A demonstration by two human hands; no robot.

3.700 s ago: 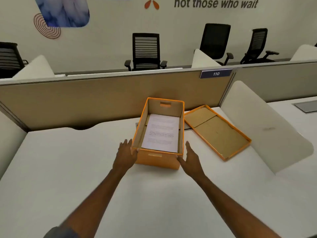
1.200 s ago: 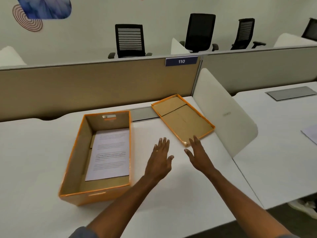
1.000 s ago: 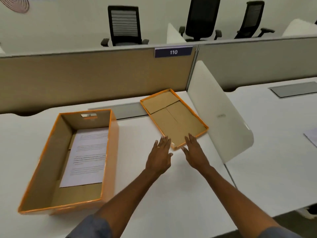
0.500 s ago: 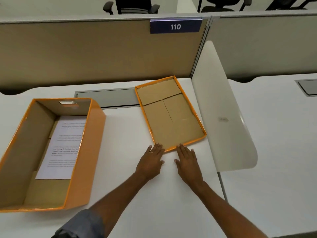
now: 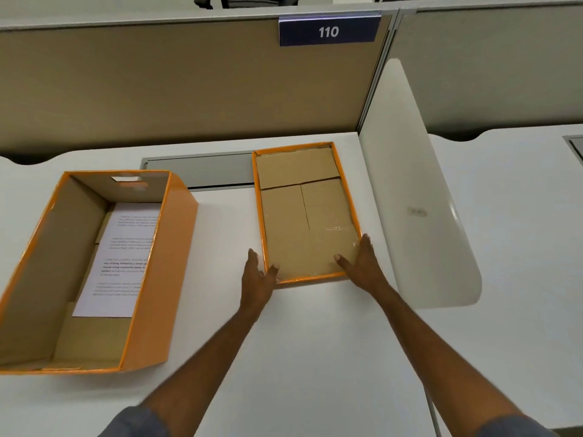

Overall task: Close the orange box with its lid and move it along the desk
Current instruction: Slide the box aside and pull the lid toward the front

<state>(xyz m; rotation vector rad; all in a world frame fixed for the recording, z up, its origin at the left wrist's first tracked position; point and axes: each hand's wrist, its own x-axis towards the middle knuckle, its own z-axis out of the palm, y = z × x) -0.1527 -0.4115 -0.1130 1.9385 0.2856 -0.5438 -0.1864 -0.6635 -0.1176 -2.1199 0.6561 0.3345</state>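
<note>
Lid (image 5: 304, 212) lies inside-up on desk (image 5: 315, 342), right of open box (image 5: 85, 272). Left hand (image 5: 257, 275) and right hand (image 5: 359, 263) pinch its near corners, thumbs inside the rim. Probably light, stiff cardboard; glossy rim may slip. Hold both long edges.

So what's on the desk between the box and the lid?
Nothing: the head view shows bare white desk between the box and the lid. Farther back, a grey panel set in the desk spans the gap.
</note>
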